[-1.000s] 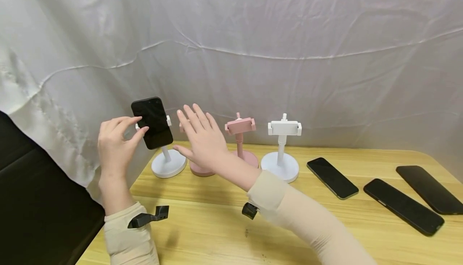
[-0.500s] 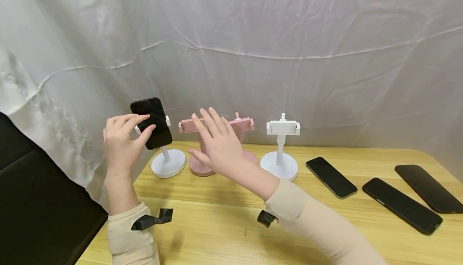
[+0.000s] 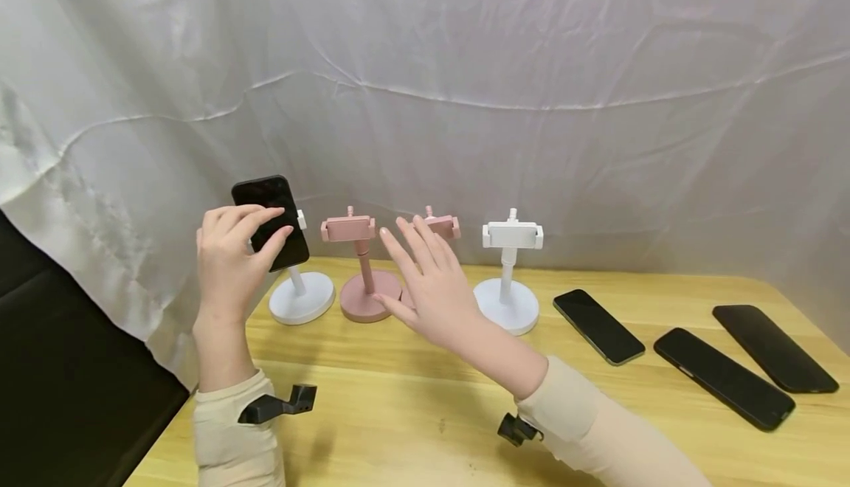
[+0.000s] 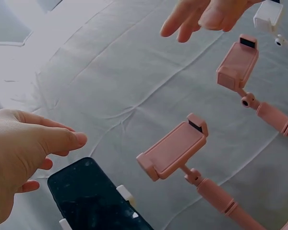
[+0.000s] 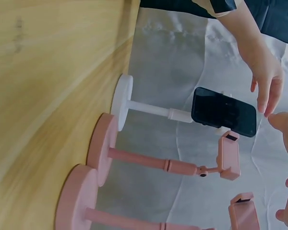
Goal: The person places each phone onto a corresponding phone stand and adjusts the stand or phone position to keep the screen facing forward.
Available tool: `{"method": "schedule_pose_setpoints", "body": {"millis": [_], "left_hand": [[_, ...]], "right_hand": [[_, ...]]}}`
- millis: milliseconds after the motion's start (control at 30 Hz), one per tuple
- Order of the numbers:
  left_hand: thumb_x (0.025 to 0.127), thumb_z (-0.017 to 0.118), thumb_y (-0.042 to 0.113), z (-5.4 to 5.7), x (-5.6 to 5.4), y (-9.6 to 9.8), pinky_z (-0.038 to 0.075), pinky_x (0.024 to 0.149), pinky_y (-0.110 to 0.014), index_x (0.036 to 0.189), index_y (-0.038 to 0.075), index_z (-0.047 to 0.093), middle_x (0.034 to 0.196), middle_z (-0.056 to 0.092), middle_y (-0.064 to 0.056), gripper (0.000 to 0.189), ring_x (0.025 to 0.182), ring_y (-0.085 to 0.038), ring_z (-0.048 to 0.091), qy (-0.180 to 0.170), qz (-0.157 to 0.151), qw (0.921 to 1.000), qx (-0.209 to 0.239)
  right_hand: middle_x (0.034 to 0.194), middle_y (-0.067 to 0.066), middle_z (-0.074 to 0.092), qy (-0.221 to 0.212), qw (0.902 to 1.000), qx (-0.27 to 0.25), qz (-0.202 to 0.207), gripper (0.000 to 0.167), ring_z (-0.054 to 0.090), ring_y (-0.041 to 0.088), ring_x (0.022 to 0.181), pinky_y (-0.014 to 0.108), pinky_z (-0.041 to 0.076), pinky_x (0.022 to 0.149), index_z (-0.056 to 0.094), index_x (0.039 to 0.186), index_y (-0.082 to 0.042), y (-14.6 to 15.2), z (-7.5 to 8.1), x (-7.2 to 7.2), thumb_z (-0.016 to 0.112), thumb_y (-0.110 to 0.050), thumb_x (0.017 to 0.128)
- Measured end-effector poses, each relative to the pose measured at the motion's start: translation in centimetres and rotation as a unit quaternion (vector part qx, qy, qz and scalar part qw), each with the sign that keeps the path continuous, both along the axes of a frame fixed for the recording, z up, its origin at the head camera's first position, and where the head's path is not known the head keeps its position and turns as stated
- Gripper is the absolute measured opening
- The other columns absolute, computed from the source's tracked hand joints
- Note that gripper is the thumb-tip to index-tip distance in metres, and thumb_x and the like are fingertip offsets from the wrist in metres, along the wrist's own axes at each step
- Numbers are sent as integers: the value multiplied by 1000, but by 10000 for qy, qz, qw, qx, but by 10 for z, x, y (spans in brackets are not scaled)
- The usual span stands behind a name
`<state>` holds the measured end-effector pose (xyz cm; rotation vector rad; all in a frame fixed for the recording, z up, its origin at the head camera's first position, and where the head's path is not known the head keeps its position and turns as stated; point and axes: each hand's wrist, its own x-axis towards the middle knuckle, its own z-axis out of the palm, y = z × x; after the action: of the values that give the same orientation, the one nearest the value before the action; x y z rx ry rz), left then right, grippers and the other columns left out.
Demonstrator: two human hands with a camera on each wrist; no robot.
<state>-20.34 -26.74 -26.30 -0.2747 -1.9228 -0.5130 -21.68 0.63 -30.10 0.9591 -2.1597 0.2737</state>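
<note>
A pale, wrinkled cloth hangs behind the wood-grained counter, with a black surface at far left. Along the counter's back stand, left to right, a white stand, a pink stand, a second pink stand partly hidden in the head view, and another white stand. The hands are both unclenched and grasp nothing: the right hand, fingers extended, is before the second pink stand; the left hand, thumb and fingertips apart, is just beside the upright, slightly tilted black phone in the leftmost stand's clamp. Three dark phones lie slantwise at right. Small black cameras sit at both cuffs.
</note>
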Motion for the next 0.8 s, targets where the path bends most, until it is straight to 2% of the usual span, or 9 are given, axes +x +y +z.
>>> {"method": "schedule_pose_setpoints", "body": {"millis": [167, 367, 533, 800], "left_hand": [[79, 80, 11, 1, -1, 5, 34, 83, -53, 103, 9, 76, 104, 70, -12, 25, 101, -33, 52, -42, -41, 9999, -119], [79, 80, 10, 0, -4, 10, 34, 79, -52, 102, 8, 75, 102, 70, -14, 24, 100, -36, 52, 38, -163, 9993, -347], [80, 79, 12, -1, -7, 13, 35, 81, -53, 103, 8, 75, 102, 69, -13, 24, 101, -36, 52, -52, -173, 9989, -432], [80, 79, 15, -5, -8, 14, 36, 79, -54, 106, 9, 74, 106, 68, -14, 27, 104, -36, 51, -360, -111, 9979, -527]], "right_hand": [[158, 14, 29, -122, 9995, -207, 197, 83, 22, 32, 149, 50, 27, 118, 30, 153, -11, 13, -10, 4, 67, -46, 88], [153, 17, 37, -30, 9962, -591, 643, 77, 28, 37, 146, 50, 28, 118, 38, 148, -10, 28, -19, 9, 71, -38, 84], [153, 17, 37, -118, 9950, -711, 692, 76, 30, 38, 144, 51, 28, 117, 41, 147, -11, 39, -25, 12, 72, -38, 83], [157, 12, 31, -626, 9949, -548, 578, 77, 19, 32, 150, 55, 28, 116, 36, 150, -17, 56, -33, 18, 68, -44, 85]]}}
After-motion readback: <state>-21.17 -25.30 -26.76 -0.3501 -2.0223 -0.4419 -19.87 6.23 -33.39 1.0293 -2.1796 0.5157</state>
